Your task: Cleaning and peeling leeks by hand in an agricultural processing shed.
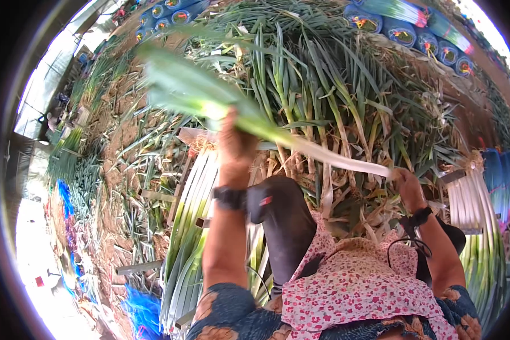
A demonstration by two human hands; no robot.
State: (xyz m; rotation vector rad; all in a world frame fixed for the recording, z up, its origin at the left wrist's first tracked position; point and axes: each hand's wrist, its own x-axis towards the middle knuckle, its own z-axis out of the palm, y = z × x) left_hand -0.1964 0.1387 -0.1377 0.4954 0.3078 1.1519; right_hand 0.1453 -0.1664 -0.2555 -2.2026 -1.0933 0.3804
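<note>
A long green onion stretches slantwise between my hands, its leaves blurred at the upper left and its white end at the right. My left hand is closed around it just below the leaves. With closed fingers, my right hand grips the tip of the white end. Beyond my knees lies a big heap of untrimmed green onions with brown, dry outer skins. Cleaned stalks are stacked in a bundle by my left forearm. Another stack of white stalks lies to the right of my right hand.
Blue-wrapped bundles lie at the far right, with more blue rolls at the far left. Leaf scraps litter the earth floor on the left. Blue netting or string lies at the lower left. A metal bar juts out beside the left stack.
</note>
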